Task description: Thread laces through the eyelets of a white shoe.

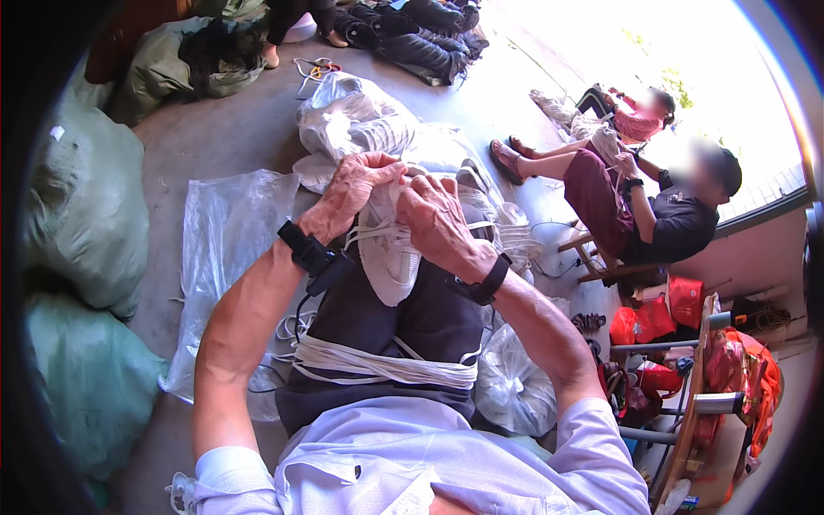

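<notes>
A white lace-up shoe rests over my thighs, its toe toward me. White laces cross its front, with loose loops at the sides. At the shoe's upper end, my left hand is closed, thumb and fingers pinching the shoelace by the tongue. My right hand is closed as well, bent over the shoelace at the other side of the opening. The lace ends between the fingers are mostly hidden. Across my lap lies a thick bundle of white shoelaces.
Beyond my hands sit white shoes in a clear plastic bag. A flat clear plastic sheet lies to my left, near large green sacks. A knotted clear bag and a wooden bench stand right. Two seated people work farther right.
</notes>
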`<action>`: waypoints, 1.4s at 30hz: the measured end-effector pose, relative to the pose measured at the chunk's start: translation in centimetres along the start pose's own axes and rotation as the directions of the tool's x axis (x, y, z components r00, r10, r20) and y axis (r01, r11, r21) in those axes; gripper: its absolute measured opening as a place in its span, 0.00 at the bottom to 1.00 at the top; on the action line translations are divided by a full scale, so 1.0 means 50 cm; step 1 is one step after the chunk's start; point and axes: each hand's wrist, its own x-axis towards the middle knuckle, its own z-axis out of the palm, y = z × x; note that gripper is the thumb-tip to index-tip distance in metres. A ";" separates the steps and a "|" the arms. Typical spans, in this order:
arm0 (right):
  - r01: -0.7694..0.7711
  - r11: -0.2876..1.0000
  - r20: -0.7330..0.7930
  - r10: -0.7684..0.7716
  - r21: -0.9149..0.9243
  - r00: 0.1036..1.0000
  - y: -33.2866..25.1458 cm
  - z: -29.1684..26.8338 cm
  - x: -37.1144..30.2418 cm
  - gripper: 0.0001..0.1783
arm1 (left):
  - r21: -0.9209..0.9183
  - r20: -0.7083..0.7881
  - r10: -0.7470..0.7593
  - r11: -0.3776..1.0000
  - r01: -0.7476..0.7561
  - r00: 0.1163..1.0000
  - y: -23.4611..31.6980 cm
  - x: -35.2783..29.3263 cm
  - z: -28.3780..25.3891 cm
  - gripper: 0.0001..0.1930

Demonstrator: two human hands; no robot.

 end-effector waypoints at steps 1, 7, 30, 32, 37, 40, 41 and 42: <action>0.011 1.000 -0.015 -0.011 -0.012 1.000 0.001 0.000 0.000 0.16 | -0.024 0.020 -0.004 1.000 0.005 1.000 0.003 0.000 0.004 0.09; 0.009 0.996 -0.022 -0.007 0.091 1.000 -0.012 -0.003 0.005 0.16 | -0.023 0.041 0.006 1.000 -0.005 0.999 0.003 -0.007 0.000 0.08; -0.125 0.960 -0.074 0.148 0.249 0.986 -0.020 -0.004 0.009 0.11 | -0.025 0.029 0.005 1.000 -0.004 1.000 0.012 -0.011 0.006 0.08; -0.159 0.733 -0.081 0.281 0.661 0.956 -0.043 -0.012 0.032 0.03 | -0.050 0.075 -0.011 0.999 0.014 0.997 0.013 -0.017 -0.003 0.09; -0.277 0.189 0.192 0.373 0.942 0.908 -0.120 -0.100 0.079 0.10 | -0.073 0.015 0.046 0.996 -0.044 0.999 -0.024 -0.007 -0.001 0.12; -0.253 0.244 0.078 0.557 0.936 0.827 -0.081 -0.111 0.113 0.09 | -0.153 -0.022 0.098 0.983 -0.100 0.995 -0.030 -0.006 0.000 0.10; -0.292 0.256 0.080 0.610 0.922 0.788 -0.047 -0.110 0.123 0.08 | -0.091 -0.074 0.121 0.988 -0.127 0.990 -0.029 -0.013 0.005 0.09; -0.278 0.198 0.076 0.673 0.940 0.736 -0.007 -0.108 0.126 0.08 | -0.031 -0.113 0.151 0.987 -0.155 0.982 -0.026 -0.016 0.018 0.08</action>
